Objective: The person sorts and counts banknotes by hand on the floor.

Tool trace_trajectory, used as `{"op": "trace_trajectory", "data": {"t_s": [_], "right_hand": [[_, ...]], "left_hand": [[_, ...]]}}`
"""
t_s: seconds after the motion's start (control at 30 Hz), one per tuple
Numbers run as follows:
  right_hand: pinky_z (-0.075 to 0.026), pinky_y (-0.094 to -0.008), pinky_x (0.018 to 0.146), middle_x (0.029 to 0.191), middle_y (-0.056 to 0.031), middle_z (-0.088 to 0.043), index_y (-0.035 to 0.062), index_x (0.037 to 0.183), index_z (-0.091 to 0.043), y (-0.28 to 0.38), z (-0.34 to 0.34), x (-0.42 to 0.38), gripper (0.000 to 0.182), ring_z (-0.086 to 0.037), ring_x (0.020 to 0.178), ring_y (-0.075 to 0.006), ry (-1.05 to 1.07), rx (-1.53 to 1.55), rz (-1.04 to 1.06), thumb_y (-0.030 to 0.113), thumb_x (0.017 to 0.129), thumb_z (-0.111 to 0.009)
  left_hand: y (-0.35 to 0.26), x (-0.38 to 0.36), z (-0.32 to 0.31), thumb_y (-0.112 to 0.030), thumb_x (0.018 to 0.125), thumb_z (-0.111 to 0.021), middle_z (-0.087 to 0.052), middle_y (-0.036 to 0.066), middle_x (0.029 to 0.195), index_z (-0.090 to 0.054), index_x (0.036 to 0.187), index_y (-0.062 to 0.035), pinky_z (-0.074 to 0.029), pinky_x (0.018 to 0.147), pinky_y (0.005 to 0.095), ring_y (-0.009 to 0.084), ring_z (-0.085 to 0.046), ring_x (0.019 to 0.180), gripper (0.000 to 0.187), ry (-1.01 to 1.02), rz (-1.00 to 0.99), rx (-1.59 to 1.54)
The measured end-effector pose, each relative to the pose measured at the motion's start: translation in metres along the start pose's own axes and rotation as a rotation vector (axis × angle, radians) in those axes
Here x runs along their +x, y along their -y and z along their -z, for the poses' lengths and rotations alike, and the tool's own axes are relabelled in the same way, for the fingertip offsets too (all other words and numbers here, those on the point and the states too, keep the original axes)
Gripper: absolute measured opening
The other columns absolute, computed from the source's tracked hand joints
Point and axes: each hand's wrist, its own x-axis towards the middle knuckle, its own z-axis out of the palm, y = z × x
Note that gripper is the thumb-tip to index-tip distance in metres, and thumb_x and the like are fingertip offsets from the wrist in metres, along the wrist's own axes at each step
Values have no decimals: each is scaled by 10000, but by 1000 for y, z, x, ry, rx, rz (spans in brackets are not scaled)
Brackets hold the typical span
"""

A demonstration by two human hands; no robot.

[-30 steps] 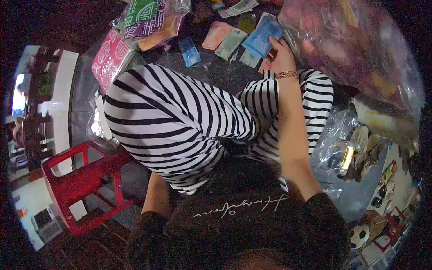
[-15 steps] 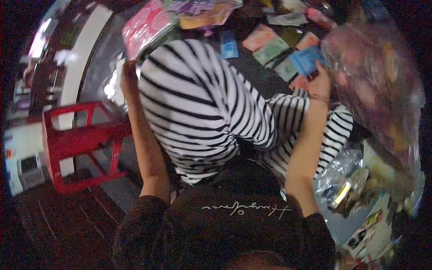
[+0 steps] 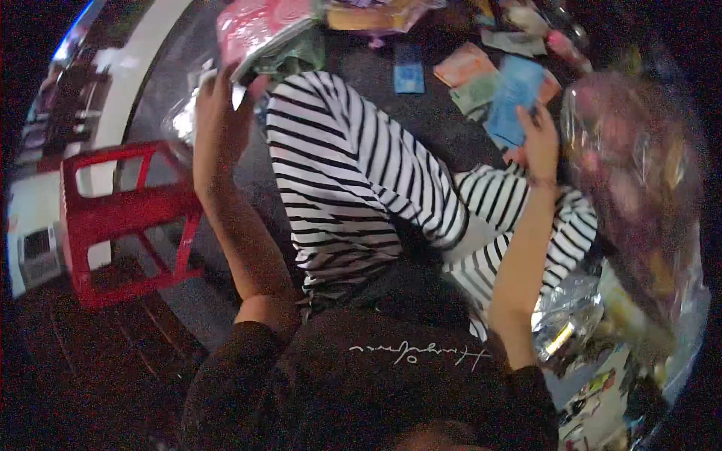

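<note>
My right hand (image 3: 540,139) is closed on the edge of a flat blue packet (image 3: 519,83), held tilted over several other packets. Under and around it lie a green packet (image 3: 475,96) and an orange packet (image 3: 463,63); a separate blue packet (image 3: 409,75) lies to their left on the dark floor. My left hand (image 3: 224,113) is raised beside my striped knee, close to a shiny pink plastic pack (image 3: 263,28). A small white pointed piece (image 3: 238,96) shows at its fingers. Blur and shadow hide how those fingers are placed.
A red plastic stool (image 3: 128,218) stands at the left. A large clear bag with pinkish contents (image 3: 624,150) fills the right side. Crinkled clear wrapping (image 3: 568,308) lies near my right forearm. A purple and yellow pack (image 3: 376,16) is at the top.
My left hand has moved up towards the pink pack. The blue packet in my right hand has turned from roughly level to more upright. The whole view has shifted slightly.
</note>
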Motion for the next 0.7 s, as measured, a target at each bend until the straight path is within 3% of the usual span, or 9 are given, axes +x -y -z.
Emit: {"op": "trace_trajectory", "data": {"t_s": [0.07, 0.13, 0.2, 0.23, 0.3, 0.4, 0.47, 0.57, 0.7], "right_hand": [[-451, -371, 780, 1010, -162, -605, 38, 1145, -522, 29, -13, -13, 397, -604, 833, -278, 121, -480, 130, 256, 818, -580], [-460, -339, 766, 953, -137, -621, 85, 1104, -563, 7, -22, -6, 332, -601, 851, -245, 217, -580, 489, 226, 807, -609], [-459, -372, 763, 976, -161, -605, 60, 1062, -571, -19, -30, -5, 294, -584, 866, -318, 240, -860, 606, 199, 804, -588], [-459, -372, 763, 976, -161, -605, 60, 1062, -571, -39, -33, -2, 294, -584, 866, -318, 225, -878, 583, 199, 804, -588], [-449, -383, 784, 950, -157, -604, 52, 1020, -579, -70, -36, 2, 259, -557, 892, -336, 392, -987, 385, 136, 776, -566], [-440, -384, 815, 940, -150, -599, 55, 1008, -583, -26, -30, -22, 283, -546, 925, -311, 398, -953, 523, 106, 731, -557], [-434, -382, 835, 957, -139, -596, 53, 1000, -583, -32, -31, -19, 300, -534, 951, -292, 379, -892, 548, 119, 709, -555], [-421, -359, 864, 980, -115, -596, 52, 1006, -583, -18, -31, -22, 300, -519, 980, -276, 327, -863, 487, 145, 722, -556], [-424, -361, 861, 1004, -106, -584, 56, 1015, -582, -43, -31, -13, 303, -519, 983, -267, 334, -892, 478, 150, 727, -560]], "left_hand": [[-74, 40, -25, -247, 734, -669, -514, 155, 1136, -468, 1172, -64, -352, 937, 427, 345, -441, 1103, 516, 8, -193, -177], [-121, 66, -65, -230, 684, -702, -486, 142, 1180, -456, 1196, -95, -326, 974, 409, 328, -422, 1136, 583, 150, -688, -381], [-156, 61, -106, -227, 669, -707, -486, 131, 1183, -468, 1194, -117, -333, 972, 405, 311, -419, 1144, 588, 236, -729, -294], [-166, 53, -126, -224, 653, -712, -485, 121, 1185, -479, 1192, -140, -340, 970, 401, 294, -416, 1153, 594, 326, -748, -167], [-179, 46, -171, -205, 633, -717, -533, 132, 1119, -530, 1144, -159, -386, 934, 409, 284, -474, 1102, 545, 563, -747, -50], [-176, 43, -201, -187, 685, -662, -589, 144, 1001, -582, 1076, -153, -459, 819, 422, 303, -565, 953, 400, 695, -823, -84], [-173, 37, -206, -180, 750, -570, -609, 159, 925, -612, 1030, -147, -486, 725, 430, 325, -601, 836, 285, 799, -701, 79], [-164, 36, -217, -159, 786, -483, -616, 157, 901, -624, 1005, -136, -486, 694, 433, 327, -607, 801, 261, 698, -685, -48], [-147, 29, -250, -145, 732, -539, -625, 122, 891, -638, 908, -137, -500, 666, 399, 297, -617, 790, 202, 673, -646, -49]]}}
